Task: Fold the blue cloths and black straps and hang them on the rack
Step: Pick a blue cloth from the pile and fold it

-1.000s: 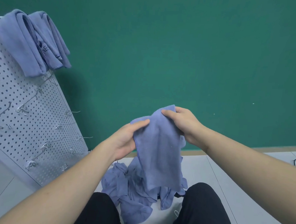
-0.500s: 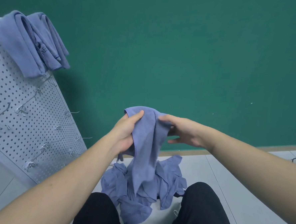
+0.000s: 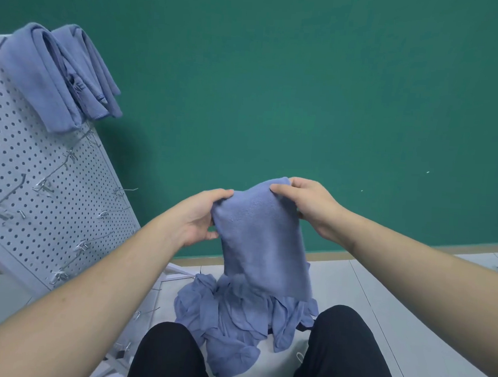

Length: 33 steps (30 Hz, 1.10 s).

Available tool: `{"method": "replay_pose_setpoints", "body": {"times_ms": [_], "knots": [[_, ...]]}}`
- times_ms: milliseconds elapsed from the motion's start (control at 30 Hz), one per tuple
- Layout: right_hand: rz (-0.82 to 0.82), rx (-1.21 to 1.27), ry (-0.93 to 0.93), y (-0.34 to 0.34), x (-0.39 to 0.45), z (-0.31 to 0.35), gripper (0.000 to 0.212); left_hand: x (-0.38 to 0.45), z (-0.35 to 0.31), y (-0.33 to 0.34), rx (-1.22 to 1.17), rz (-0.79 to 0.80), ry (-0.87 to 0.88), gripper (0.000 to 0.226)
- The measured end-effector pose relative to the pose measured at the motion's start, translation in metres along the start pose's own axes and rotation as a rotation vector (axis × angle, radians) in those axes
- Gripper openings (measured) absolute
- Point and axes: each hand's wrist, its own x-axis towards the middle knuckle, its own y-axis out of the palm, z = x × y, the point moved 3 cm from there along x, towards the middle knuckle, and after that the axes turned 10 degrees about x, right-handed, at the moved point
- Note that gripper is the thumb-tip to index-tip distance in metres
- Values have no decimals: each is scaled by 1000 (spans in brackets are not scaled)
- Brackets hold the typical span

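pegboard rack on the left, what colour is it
White pegboard rack, dotted with small dark holes; head view.

No readable text, label, brand, number or sign on anything in view.

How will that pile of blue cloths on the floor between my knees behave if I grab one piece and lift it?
Probably floppy: the pile lies crumpled in loose folds, and the cloth held by the left hand and right hand hangs limp. Likely light, since fingertips alone hold that one. The pieces overlap, so neighbours may drag along.
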Motion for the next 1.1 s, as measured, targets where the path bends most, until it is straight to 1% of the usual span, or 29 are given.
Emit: {"method": "replay_pose_setpoints", "body": {"times_ms": [67,133,233,333,367,433,533,633,733,833,900,1000,1100], "knots": [[-29,-18,-16,-3,0,1,16,0,5,1,26,45,-20,4],[-50,-21,-29,-6,1,1,20,1,10,2,18,66,-34,6],[-88,-32,-47,-10,2,3,29,4,11,6,-33,35,-11,6],[-86,4,-55,-12,4,4,34,7,5,9,-120,-65,59,35],[-82,29,-50,-13,5,4,35,8,3,9,-137,-79,80,37],[-72,75,-29,-15,6,4,35,7,-2,9,-131,-57,111,34],[-20,115,11,-17,6,4,29,6,-7,5,-32,21,145,32],[54,101,36,-18,5,6,36,6,-10,0,59,56,188,37],[103,40,67,-19,4,9,38,3,-15,-2,167,5,219,36],[109,22,76,-20,4,13,37,2,-18,-3,277,-43,253,34],[110,-7,73,-19,3,15,35,4,-19,-5,395,-86,280,32],[89,-143,26,-17,4,16,34,3,-22,-6,552,-141,318,29],[40,-398,-62,-15,3,20,39,-2,-28,-2,704,-185,361,26]]}}
